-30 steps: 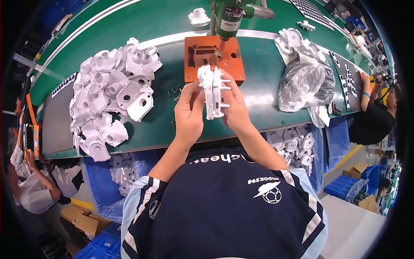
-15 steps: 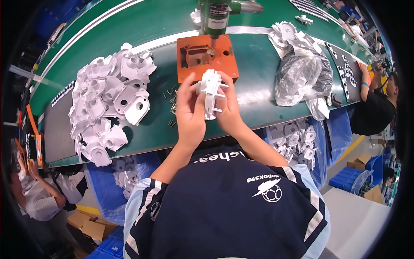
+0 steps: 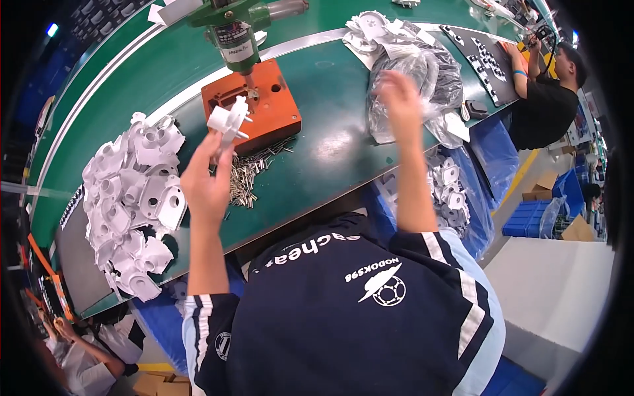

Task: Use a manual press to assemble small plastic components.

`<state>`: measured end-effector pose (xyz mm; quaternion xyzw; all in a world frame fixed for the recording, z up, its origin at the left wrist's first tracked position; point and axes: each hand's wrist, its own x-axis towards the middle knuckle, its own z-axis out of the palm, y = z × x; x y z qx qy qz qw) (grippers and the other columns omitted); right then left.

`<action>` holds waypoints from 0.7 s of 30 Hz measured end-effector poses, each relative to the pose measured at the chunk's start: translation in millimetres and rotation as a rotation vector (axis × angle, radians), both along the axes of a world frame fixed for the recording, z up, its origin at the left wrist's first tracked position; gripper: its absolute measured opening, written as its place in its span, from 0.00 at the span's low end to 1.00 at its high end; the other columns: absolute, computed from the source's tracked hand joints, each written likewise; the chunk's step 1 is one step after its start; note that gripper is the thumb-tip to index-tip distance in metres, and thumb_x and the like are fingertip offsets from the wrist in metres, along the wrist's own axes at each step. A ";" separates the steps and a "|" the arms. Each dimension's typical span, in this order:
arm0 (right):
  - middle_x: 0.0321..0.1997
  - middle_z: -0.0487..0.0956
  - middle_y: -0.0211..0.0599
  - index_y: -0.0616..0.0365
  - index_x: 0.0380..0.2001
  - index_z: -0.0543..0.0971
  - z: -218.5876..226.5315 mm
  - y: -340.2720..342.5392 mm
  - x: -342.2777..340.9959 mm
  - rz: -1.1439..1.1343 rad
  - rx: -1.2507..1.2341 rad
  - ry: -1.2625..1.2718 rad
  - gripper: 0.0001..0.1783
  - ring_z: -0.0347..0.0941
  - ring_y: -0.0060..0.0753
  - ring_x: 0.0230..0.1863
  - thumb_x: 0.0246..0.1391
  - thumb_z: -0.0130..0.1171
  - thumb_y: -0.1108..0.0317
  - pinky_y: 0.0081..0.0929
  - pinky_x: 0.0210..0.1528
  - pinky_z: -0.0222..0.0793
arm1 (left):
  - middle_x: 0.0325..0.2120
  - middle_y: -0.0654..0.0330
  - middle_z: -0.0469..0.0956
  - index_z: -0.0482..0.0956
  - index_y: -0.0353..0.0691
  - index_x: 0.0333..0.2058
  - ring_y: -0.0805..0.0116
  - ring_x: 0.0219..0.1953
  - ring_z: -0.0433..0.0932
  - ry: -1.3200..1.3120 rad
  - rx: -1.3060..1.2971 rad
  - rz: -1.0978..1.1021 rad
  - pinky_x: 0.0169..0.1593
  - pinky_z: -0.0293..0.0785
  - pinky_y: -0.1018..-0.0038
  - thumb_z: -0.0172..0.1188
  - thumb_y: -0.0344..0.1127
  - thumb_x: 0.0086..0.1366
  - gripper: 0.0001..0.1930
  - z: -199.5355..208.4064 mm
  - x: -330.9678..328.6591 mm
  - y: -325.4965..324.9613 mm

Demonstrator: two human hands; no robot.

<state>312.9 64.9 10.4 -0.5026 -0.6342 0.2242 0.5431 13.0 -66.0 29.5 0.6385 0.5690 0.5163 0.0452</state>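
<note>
My left hand (image 3: 206, 178) grips a white plastic housing (image 3: 228, 122) by its lower end, with thin prongs sticking out on its right side. It is held up in front of the orange fixture block (image 3: 281, 109), overlapping the block's near left part. My right hand (image 3: 399, 99) is away from the housing, over the clear plastic bag (image 3: 422, 66) on the right. Its fingers are stretched out and somewhat blurred, with nothing visible in them. A green press head (image 3: 236, 47) stands above the block. Loose metal pins (image 3: 244, 178) lie beside the block, partly behind my left hand.
A heap of white plastic housings (image 3: 122, 198) covers the left of the green bench. More white parts (image 3: 373, 30) lie behind the bag. Blue-lined bins (image 3: 479, 191) stand below the bench edge. A co-worker (image 3: 551, 99) sits at the right, by a black tray (image 3: 482, 63) of small parts.
My right hand has let go of the housing and moved right to the bag. My left hand keeps the housing. The view has shifted, and the pin pile shows more fully.
</note>
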 end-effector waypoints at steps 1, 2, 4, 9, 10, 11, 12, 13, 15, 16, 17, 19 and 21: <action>0.32 0.78 0.36 0.61 0.43 0.74 -22.6 27.0 46.8 -0.260 0.088 -0.094 0.14 0.74 0.24 0.31 0.53 0.51 0.70 0.23 0.34 0.69 | 0.39 0.53 0.79 0.75 0.33 0.39 0.67 0.32 0.78 0.034 0.060 -0.032 0.38 0.73 0.75 0.60 0.24 0.57 0.10 -3.4 -8.6 9.4; 0.31 0.78 0.40 0.62 0.39 0.76 -24.9 33.5 75.5 -0.321 -0.008 -0.181 0.13 0.75 0.32 0.32 0.50 0.52 0.69 0.27 0.37 0.69 | 0.39 0.53 0.79 0.75 0.33 0.39 0.67 0.32 0.78 0.039 0.058 -0.025 0.38 0.73 0.75 0.60 0.24 0.57 0.10 -2.3 -16.3 17.2; 0.29 0.78 0.46 0.63 0.34 0.77 -41.6 35.2 108.4 -0.303 -0.245 -0.406 0.12 0.75 0.43 0.32 0.47 0.55 0.67 0.32 0.39 0.69 | 0.41 0.52 0.77 0.75 0.34 0.40 0.57 0.38 0.78 0.287 0.044 -0.094 0.42 0.74 0.69 0.60 0.24 0.55 0.12 -7.5 -27.5 37.3; 0.28 0.76 0.49 0.63 0.34 0.75 -44.5 6.7 68.4 -0.179 -0.414 -0.679 0.17 0.74 0.52 0.34 0.43 0.62 0.62 0.41 0.37 0.68 | 0.40 0.53 0.75 0.73 0.37 0.35 0.53 0.43 0.75 0.569 0.094 -0.109 0.47 0.72 0.64 0.57 0.27 0.55 0.08 -8.7 -26.6 71.0; 0.28 0.76 0.49 0.63 0.34 0.75 -44.7 5.3 64.8 -0.157 -0.408 -0.681 0.17 0.74 0.52 0.34 0.43 0.62 0.62 0.41 0.37 0.68 | 0.39 0.53 0.76 0.73 0.37 0.34 0.53 0.43 0.75 0.574 0.061 -0.125 0.46 0.72 0.63 0.56 0.28 0.55 0.07 -10.0 -26.5 74.2; 0.25 0.74 0.51 0.65 0.28 0.72 -46.6 5.3 64.9 -0.182 -0.320 -0.660 0.15 0.72 0.52 0.31 0.43 0.61 0.64 0.40 0.34 0.66 | 0.38 0.54 0.76 0.73 0.37 0.34 0.53 0.42 0.75 0.610 0.026 -0.133 0.45 0.73 0.64 0.57 0.30 0.56 0.07 -8.8 -26.6 77.3; 0.23 0.72 0.52 0.68 0.22 0.68 -48.6 4.4 62.4 -0.205 -0.231 -0.636 0.15 0.71 0.53 0.29 0.43 0.60 0.66 0.39 0.32 0.65 | 0.38 0.54 0.76 0.73 0.37 0.34 0.53 0.42 0.75 0.612 0.017 -0.118 0.45 0.73 0.64 0.57 0.30 0.56 0.07 -7.1 -28.4 78.0; 0.23 0.72 0.53 0.68 0.22 0.69 -41.5 -0.6 55.5 -0.186 -0.176 -0.632 0.13 0.70 0.54 0.29 0.42 0.59 0.68 0.41 0.32 0.64 | 0.39 0.54 0.76 0.73 0.38 0.34 0.53 0.42 0.75 0.588 -0.045 -0.169 0.45 0.73 0.63 0.57 0.31 0.56 0.07 -5.2 -30.5 78.7; 0.23 0.72 0.53 0.68 0.22 0.69 -47.2 2.2 53.9 -0.156 -0.168 -0.660 0.11 0.70 0.55 0.29 0.42 0.58 0.70 0.41 0.32 0.64 | 0.40 0.54 0.76 0.72 0.38 0.34 0.52 0.43 0.74 0.515 -0.089 -0.233 0.47 0.72 0.62 0.57 0.34 0.57 0.08 -2.3 -31.2 76.8; 0.23 0.73 0.53 0.68 0.23 0.70 -48.6 4.2 56.7 -0.144 -0.158 -0.690 0.10 0.70 0.55 0.29 0.42 0.56 0.71 0.42 0.32 0.64 | 0.40 0.54 0.76 0.72 0.38 0.34 0.52 0.43 0.74 0.516 -0.095 -0.224 0.47 0.72 0.62 0.57 0.34 0.57 0.08 -4.0 -31.5 77.8; 0.22 0.73 0.52 0.68 0.23 0.71 -47.8 7.2 59.0 -0.124 -0.208 -0.697 0.08 0.70 0.55 0.27 0.41 0.56 0.72 0.42 0.30 0.64 | 0.41 0.53 0.75 0.72 0.37 0.34 0.52 0.43 0.74 0.502 -0.049 -0.226 0.49 0.71 0.62 0.56 0.34 0.58 0.08 -7.6 -32.5 79.8; 0.21 0.74 0.52 0.68 0.23 0.71 -43.7 9.0 60.0 -0.104 -0.220 -0.679 0.08 0.71 0.55 0.26 0.40 0.56 0.73 0.42 0.30 0.64 | 0.41 0.52 0.75 0.72 0.37 0.34 0.52 0.44 0.74 0.486 -0.005 -0.227 0.51 0.70 0.62 0.55 0.34 0.59 0.08 -11.8 -33.5 81.1; 0.21 0.74 0.52 0.68 0.23 0.70 -44.2 10.5 63.8 -0.094 -0.234 -0.664 0.09 0.71 0.54 0.25 0.40 0.56 0.73 0.43 0.30 0.64 | 0.43 0.51 0.74 0.73 0.36 0.34 0.51 0.47 0.72 0.508 -0.005 -0.204 0.55 0.67 0.62 0.55 0.33 0.59 0.07 -15.1 -32.9 82.5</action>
